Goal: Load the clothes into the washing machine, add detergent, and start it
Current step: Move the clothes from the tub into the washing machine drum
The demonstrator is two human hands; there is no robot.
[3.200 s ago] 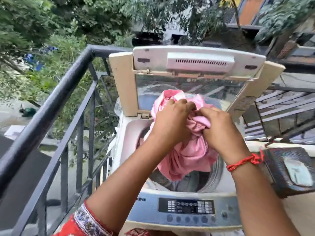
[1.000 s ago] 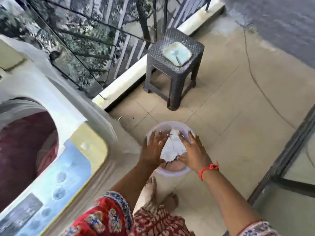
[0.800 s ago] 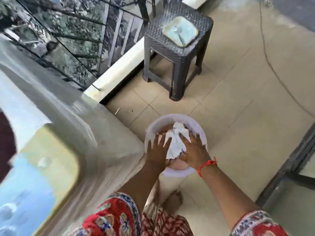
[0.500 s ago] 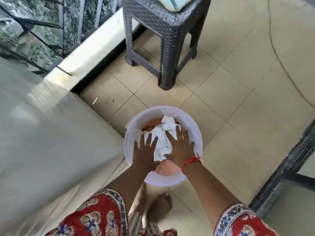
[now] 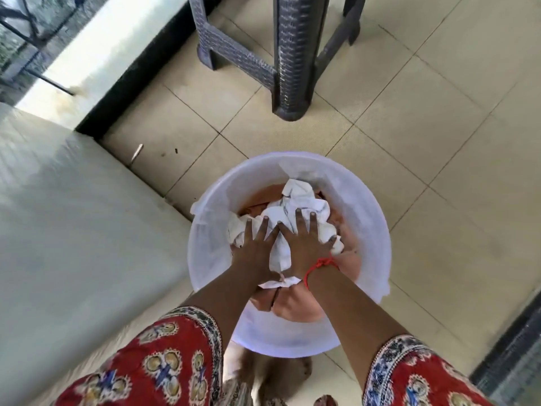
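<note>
A white plastic tub [image 5: 377, 238] stands on the tiled floor in front of my feet. It holds a crumpled white garment [image 5: 295, 197] on top of peach-coloured clothes [image 5: 295, 309]. My left hand [image 5: 254, 250] and my right hand [image 5: 304, 247] lie side by side on the white garment, fingers spread and straight, pressing down into it. A fold of the white cloth bunches up between the two hands; the thumbs are hidden. The washing machine's pale side panel [image 5: 73, 230] fills the left; its opening is out of view.
A dark woven-pattern plastic stool [image 5: 292, 68] stands on the tiles just beyond the tub. A white ledge with black edging [image 5: 102, 48] and railing runs along the upper left. A dark door frame [image 5: 512, 347] borders the lower right.
I turned from the machine, where both hands held a pink garment over the drum, down to the tub. Both hands have since sunk lower onto the white garment and moved closer together.
</note>
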